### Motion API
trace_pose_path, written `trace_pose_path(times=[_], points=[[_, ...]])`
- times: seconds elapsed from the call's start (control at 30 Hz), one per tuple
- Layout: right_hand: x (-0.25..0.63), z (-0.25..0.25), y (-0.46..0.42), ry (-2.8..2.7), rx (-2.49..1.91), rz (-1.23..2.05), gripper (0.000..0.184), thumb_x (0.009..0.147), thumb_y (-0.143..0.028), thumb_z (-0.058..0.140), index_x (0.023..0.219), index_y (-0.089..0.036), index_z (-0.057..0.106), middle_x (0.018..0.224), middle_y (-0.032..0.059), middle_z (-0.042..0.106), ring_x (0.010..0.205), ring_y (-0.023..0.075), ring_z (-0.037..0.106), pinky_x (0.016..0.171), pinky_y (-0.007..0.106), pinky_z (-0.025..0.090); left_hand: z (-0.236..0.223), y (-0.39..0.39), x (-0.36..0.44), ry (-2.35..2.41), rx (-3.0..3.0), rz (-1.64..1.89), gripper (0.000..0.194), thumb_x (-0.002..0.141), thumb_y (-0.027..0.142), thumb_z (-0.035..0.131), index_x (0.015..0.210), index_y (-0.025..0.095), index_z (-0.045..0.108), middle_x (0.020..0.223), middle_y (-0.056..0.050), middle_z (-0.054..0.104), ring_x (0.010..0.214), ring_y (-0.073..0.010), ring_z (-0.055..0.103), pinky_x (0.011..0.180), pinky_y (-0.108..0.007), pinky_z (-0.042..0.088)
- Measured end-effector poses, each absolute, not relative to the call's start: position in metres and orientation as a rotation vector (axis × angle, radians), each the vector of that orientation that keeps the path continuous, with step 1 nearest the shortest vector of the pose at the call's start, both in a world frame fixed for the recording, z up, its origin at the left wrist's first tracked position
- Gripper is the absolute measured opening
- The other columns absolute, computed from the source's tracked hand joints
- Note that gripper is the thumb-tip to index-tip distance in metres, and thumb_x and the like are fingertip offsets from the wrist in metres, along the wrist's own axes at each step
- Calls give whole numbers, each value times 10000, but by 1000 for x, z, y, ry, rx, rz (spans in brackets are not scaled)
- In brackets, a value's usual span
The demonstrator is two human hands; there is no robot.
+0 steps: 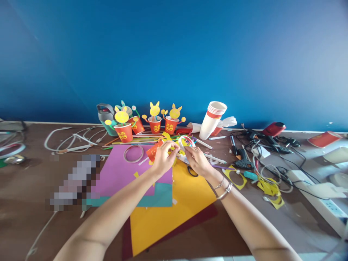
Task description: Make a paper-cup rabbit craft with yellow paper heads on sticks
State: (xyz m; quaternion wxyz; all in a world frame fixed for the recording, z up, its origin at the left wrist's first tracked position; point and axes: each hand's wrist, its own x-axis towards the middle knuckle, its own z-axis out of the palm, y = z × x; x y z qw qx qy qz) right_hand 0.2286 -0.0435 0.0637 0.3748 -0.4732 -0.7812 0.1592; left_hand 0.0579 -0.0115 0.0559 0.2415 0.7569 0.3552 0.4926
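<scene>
My right hand grips a narrow white ring that looks like a roll of tape, held upright over the papers. Close to its left side, my left hand is closed, thumb and forefinger pinched; what lies between them is too small to make out. A red paper cup lies tipped over just left of my left hand. Scissors with a black handle show partly below my right hand. Under both hands are purple paper and yellow-orange paper. Another tape ring lies on the purple sheet.
Several red cups with paper animal heads stand along the blue wall. A tall stack of paper cups is behind my right hand. On the right are a glue gun, tangled cables, yellow paper scraps and a power strip.
</scene>
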Motion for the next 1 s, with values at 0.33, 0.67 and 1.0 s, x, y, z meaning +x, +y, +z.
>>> trace_pose_path(times=[0.33,0.67,1.0], points=[[230,60,-43,-2014,-1193,315,224,958,-215,376,898,-157,583,721,44,613,694,173,566,787,330,370,57,-14,58,960,2076,1392,119,894,263,535,808,191,576,847,-29,645,832,-155,615,752,-266,492],[228,64,-44,-1955,-1216,384,272,943,-257,371,840,-173,608,668,34,578,654,169,541,746,323,394,57,-18,58,957,2109,1388,139,907,279,510,815,193,568,866,-42,634,847,-163,606,743,-274,492],[224,64,-49,-1861,-1267,482,283,906,-262,404,722,-177,601,539,-22,442,517,120,412,583,269,351,60,-22,58,929,2110,1427,133,908,270,501,822,194,567,870,-48,630,855,-167,609,731,-271,496]])
